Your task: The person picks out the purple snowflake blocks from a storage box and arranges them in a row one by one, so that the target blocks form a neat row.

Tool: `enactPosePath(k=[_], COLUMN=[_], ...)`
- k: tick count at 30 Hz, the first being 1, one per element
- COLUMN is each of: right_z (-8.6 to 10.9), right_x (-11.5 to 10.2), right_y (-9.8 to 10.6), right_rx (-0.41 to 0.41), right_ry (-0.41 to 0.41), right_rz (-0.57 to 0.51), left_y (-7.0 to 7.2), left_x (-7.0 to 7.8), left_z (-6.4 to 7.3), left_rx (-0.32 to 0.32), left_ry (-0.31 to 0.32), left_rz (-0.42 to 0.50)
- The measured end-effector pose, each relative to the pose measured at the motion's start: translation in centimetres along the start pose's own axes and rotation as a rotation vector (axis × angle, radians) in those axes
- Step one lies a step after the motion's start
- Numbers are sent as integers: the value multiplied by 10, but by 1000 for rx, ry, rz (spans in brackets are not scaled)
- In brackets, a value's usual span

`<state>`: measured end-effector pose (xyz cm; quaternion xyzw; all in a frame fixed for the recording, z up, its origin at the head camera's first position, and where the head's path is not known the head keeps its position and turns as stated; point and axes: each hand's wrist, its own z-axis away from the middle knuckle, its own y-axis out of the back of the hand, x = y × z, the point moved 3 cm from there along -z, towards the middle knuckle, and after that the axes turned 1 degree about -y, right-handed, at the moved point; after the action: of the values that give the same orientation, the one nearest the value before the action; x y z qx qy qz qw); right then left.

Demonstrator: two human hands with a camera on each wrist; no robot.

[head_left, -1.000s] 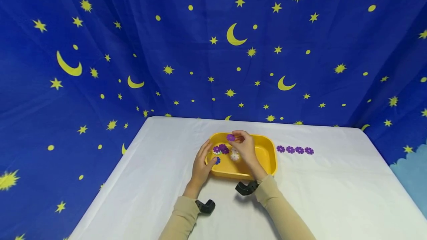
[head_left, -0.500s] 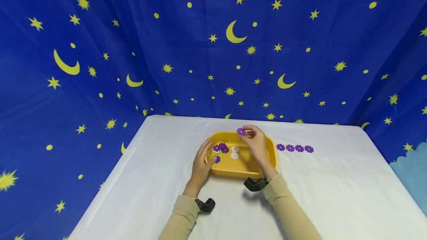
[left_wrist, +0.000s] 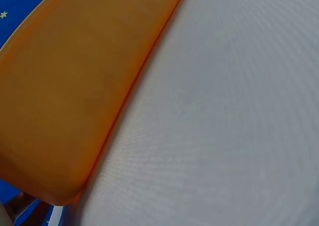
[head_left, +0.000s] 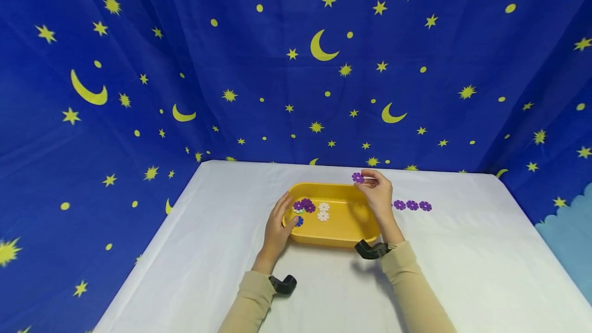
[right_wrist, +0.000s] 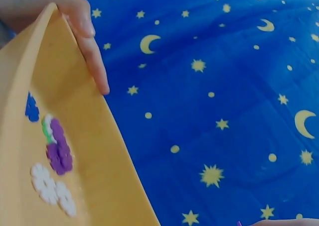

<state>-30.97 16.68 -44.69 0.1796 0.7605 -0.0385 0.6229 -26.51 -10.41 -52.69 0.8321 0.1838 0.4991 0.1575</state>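
My right hand (head_left: 379, 195) pinches a purple flower-shaped disc (head_left: 358, 178) between thumb and fingertips, above the far right rim of a yellow plastic bin (head_left: 330, 242). In the right wrist view only a sliver of that hand (right_wrist: 284, 222) shows at the bottom edge. My left hand (head_left: 276, 227) rests against the bin's left end, fingers extended along the rim and thumb over the near side. Inside the bin lie purple discs (head_left: 309, 209), two white discs (head_left: 322, 217) and a blue disc (head_left: 299, 221). A green edge and a white one peek out beneath the purple pile (right_wrist: 60, 159).
Right of the bin, a row of purple flower discs (head_left: 412, 205) lies flat on the white-covered table (head_left: 467, 251); its left end is partly hidden by my right hand. A blue curtain (head_left: 259, 66) with yellow moons and stars hangs behind and at the sides.
My right hand has carried the purple disc rightward from over the middle of the bin to its far right rim. The left hand has stayed at the bin's left end.
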Motion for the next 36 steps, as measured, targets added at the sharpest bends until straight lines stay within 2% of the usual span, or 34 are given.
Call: enactPosePath(k=[8, 19, 24, 36], right_z=[-9, -23, -26, -30], right_x=[4, 17, 27, 59], right_y=[24, 81, 103, 142], right_rx=[76, 297, 372, 499], right_ry=[-4, -73, -112, -265], right_rz=[1, 43, 53, -54], left_y=[-1, 0, 0, -1], left_x=[-2, 0, -1, 0], left_z=[-1, 0, 1, 1], left_rx=[10, 4, 4, 9], left_ry=[-5, 6, 11, 2], left_rz=[14, 1, -4, 3])
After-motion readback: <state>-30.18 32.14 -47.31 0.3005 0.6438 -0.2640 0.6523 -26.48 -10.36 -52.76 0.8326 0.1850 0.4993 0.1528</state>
